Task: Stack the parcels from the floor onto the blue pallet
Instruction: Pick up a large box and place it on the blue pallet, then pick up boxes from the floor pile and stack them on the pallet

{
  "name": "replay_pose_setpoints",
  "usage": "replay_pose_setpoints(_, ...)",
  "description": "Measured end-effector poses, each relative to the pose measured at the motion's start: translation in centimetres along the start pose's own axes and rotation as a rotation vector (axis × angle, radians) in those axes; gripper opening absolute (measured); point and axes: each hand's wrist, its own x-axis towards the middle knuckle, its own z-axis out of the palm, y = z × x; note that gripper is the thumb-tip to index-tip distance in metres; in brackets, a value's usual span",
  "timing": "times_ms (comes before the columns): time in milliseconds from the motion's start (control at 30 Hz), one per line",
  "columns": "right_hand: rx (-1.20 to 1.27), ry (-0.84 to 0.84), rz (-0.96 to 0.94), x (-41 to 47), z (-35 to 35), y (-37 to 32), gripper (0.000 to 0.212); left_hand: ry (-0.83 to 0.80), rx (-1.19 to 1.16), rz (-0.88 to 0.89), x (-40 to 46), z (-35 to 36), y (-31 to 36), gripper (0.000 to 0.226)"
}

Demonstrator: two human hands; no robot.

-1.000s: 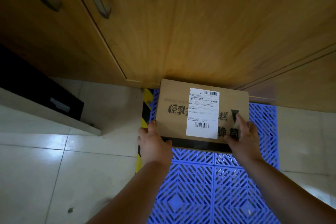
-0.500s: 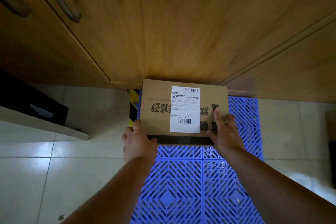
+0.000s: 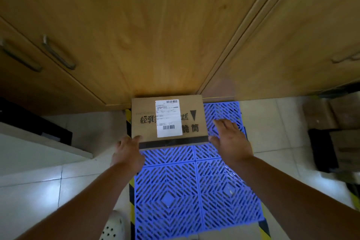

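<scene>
A flat brown cardboard parcel point(image 3: 145, 110) with a white shipping label and black printed characters lies on the far left corner of the blue lattice pallet point(image 3: 187, 191), against the wooden cabinet. My left hand point(image 3: 127, 152) is at the parcel's near left corner, its thumb touching the edge, fingers relaxed. My right hand point(image 3: 230, 140) hovers just right of the parcel with fingers spread, holding nothing.
Wooden cabinet doors point(image 3: 165, 35) with metal handles rise behind the pallet. More cardboard parcels point(image 3: 331, 115) and a dark box point(image 3: 321, 150) lie on the tiled floor at the right. A black-and-white unit point(image 3: 37, 138) stands at the left. My white shoe point(image 3: 114, 228) is near the pallet's front left.
The parcel has been set down on the pallet's far left corner. My right hand has come off its top and moved right; my left hand has loosened at the corner.
</scene>
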Motion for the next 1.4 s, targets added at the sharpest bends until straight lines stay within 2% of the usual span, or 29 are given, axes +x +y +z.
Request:
replay_pose_setpoints(200, 0.057, 0.123, 0.024, -8.7, -10.0, 2.2, 0.058, -0.075, -0.128, 0.08, -9.0, -6.9, 4.9, 0.061)
replay_pose_setpoints(467, 0.09, 0.196, 0.035, -22.4, -22.0, 3.6, 0.057, 0.105, -0.248, 0.26, -26.1, -15.4, 13.2, 0.04)
replay_pose_setpoints(633, 0.105, 0.244, 0.054, -30.3, -26.0, 3.4, 0.052, 0.082, -0.371, 0.326, -35.0, -17.2, 14.8, 0.034)
replay_pose_setpoints(933, 0.166, 0.26, 0.13, -43.1, -27.5, 0.7, 0.044, 0.046, -0.378, 0.436, -46.4, -17.1, 12.2, 0.036)
replay_pose_setpoints(1167, 0.207, 0.204, 0.195, -53.0, -26.4, -2.5, 0.036, -0.079, -0.401, 0.484, -56.1, -14.9, 9.3, 0.038)
replay_pose_setpoints(1400, 0.298, 0.169, 0.25, -61.1, -26.8, 0.3, 0.032, -0.207, -0.362, 0.513, -62.1, -11.0, 10.8, 0.036)
